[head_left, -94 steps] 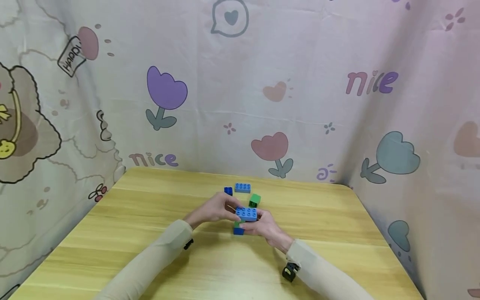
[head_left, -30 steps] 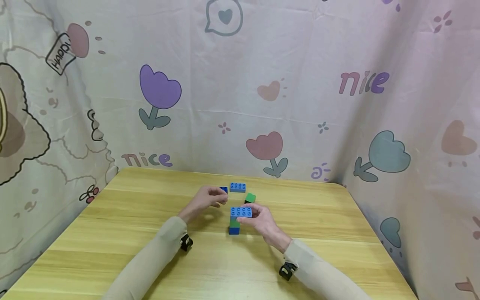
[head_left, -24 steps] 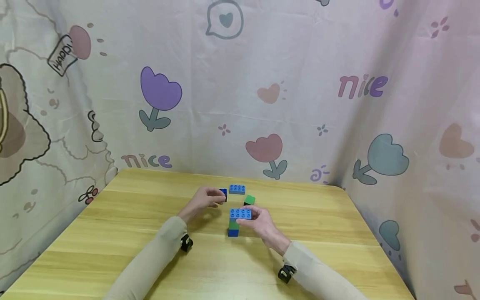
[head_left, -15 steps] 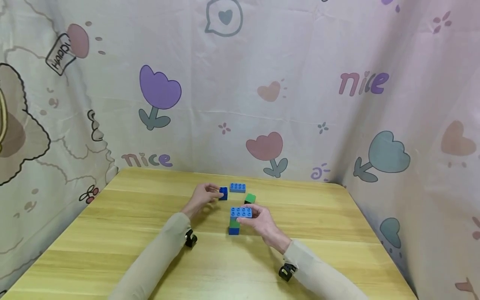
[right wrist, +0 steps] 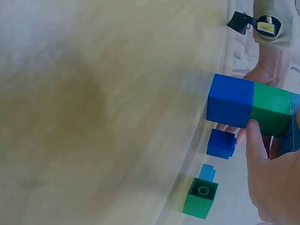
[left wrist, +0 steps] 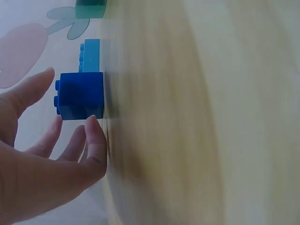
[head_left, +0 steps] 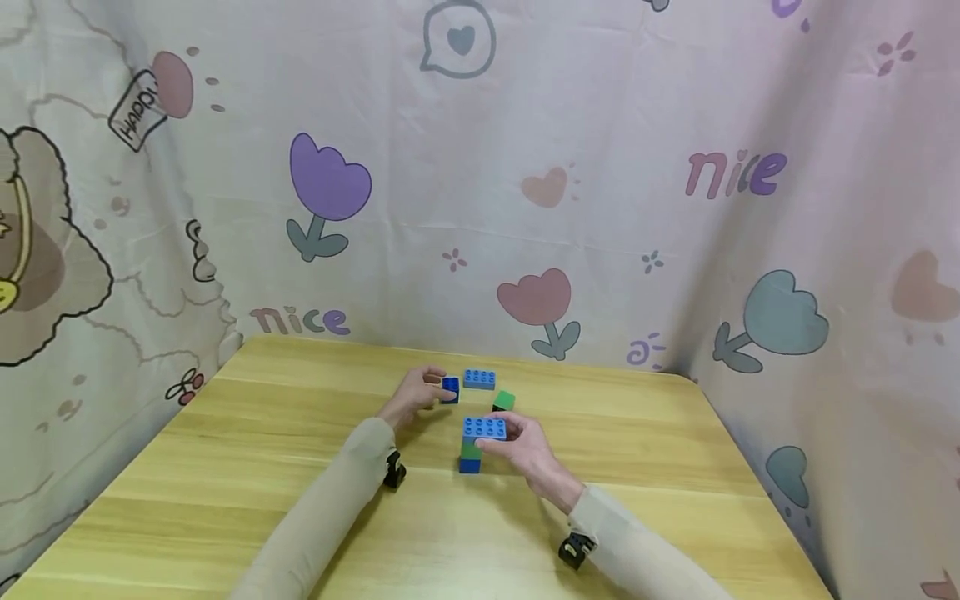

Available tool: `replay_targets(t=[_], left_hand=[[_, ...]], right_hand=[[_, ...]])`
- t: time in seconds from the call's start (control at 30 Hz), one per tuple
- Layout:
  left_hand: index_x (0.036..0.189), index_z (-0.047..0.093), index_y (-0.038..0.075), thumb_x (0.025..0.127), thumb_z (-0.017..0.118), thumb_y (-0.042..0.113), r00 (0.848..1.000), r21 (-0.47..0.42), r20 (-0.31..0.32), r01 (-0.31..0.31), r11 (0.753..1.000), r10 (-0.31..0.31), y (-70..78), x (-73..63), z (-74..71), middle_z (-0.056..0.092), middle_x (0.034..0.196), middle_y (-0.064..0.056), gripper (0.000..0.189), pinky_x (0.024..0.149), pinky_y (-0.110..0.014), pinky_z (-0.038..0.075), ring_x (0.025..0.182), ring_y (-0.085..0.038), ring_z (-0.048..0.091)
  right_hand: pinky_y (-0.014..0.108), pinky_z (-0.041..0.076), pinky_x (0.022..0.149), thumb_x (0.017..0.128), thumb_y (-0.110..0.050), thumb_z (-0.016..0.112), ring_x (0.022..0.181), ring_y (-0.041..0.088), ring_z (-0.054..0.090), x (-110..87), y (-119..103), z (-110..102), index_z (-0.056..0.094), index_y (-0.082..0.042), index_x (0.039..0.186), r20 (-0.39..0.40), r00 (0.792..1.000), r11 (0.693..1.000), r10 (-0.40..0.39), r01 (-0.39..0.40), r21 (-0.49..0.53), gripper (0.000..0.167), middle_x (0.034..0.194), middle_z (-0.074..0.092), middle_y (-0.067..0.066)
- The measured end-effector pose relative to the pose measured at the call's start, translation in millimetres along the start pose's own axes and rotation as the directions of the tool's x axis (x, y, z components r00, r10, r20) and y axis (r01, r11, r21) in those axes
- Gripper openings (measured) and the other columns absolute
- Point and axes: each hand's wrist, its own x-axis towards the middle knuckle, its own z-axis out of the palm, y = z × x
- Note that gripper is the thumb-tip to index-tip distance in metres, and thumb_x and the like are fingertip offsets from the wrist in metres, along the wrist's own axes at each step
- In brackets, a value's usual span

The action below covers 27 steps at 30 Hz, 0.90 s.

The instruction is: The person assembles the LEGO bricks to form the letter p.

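Observation:
My right hand point(head_left: 528, 446) grips a small upright stack of toy building bricks. A light blue eight-stud brick point(head_left: 484, 428) forms its top and sticks out to the right. Below it come a green brick point(right wrist: 272, 108) and a dark blue brick point(right wrist: 229, 101). Farther back, my left hand point(head_left: 417, 394) is at a separate dark blue brick point(left wrist: 80, 95) on the table. In the left wrist view its thumb is apart from that brick and the fingers are spread, a fingertip at the brick's lower edge; whether it touches is unclear.
Another light blue brick point(head_left: 479, 379) lies flat behind, right of the left hand. A loose green brick point(right wrist: 200, 204) lies on its side between it and the stack. The wooden table point(head_left: 300, 467) ends at a patterned curtain point(head_left: 420, 183).
My left hand has left the stack and moved back and left to the loose dark blue brick, lately edging closer around it. The right hand has stayed on the stack.

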Motion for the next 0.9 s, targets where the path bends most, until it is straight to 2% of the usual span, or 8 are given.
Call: replay_targets(t=[0.13,0.43,0.63,0.8,0.9], left_hand=[[0.131,0.055,0.008,0.084,0.077,0.011,1.0,0.001,0.011,0.01,1.0,-0.01,-1.7,3.4,3.3,0.054,0.138,-0.017,0.052,0.093,-0.045,0.052,0.116,-0.034,0.057],[0.131,0.055,0.005,0.083,0.074,0.003,0.997,0.003,0.069,0.033,0.999,-0.033,-0.4,9.0,2.8,0.058,0.13,-0.019,0.051,0.093,-0.043,0.049,0.113,-0.032,0.057],[0.13,0.056,0.004,0.083,0.073,0.001,0.997,0.04,0.073,0.028,0.999,-0.031,-3.0,10.9,1.8,0.059,0.128,-0.019,0.05,0.092,-0.043,0.049,0.112,-0.032,0.057],[0.131,0.057,0.004,0.083,0.073,0.001,0.996,0.066,0.081,0.023,0.998,-0.028,0.9,11.4,3.8,0.058,0.129,-0.019,0.051,0.097,-0.047,0.048,0.115,-0.033,0.056],[0.129,0.057,0.003,0.083,0.074,0.001,0.997,0.076,0.078,0.02,0.997,-0.026,2.7,10.1,4.1,0.059,0.128,-0.019,0.049,0.094,-0.044,0.049,0.114,-0.033,0.057]], right_hand=[[0.033,0.057,0.087,0.08,-0.018,0.082,0.097,0.017,0.065,-1.4,0.5,0.1,0.065,-0.011,0.124,-0.001,1.0,1.0,-0.004,0.004,0.003,0.047,0.113,0.066,0.011],[0.033,0.058,0.086,0.08,-0.015,0.081,0.096,0.018,0.065,-1.2,0.9,1.0,0.065,-0.009,0.122,-0.005,1.0,1.0,-0.003,0.003,0.008,0.045,0.112,0.066,0.012],[0.032,0.058,0.085,0.081,-0.014,0.081,0.095,0.017,0.065,-0.5,2.6,1.2,0.065,-0.009,0.122,0.005,1.0,1.0,-0.01,0.01,0.024,0.045,0.112,0.066,0.011],[0.033,0.058,0.086,0.081,-0.015,0.081,0.096,0.018,0.065,-0.9,2.2,-0.3,0.064,-0.009,0.123,0.0,1.0,1.0,-0.014,0.014,0.023,0.045,0.112,0.066,0.012],[0.033,0.058,0.085,0.081,-0.016,0.081,0.097,0.018,0.065,-0.7,1.7,-0.8,0.065,-0.009,0.123,0.001,1.0,1.0,-0.017,0.017,0.017,0.045,0.112,0.066,0.012]])
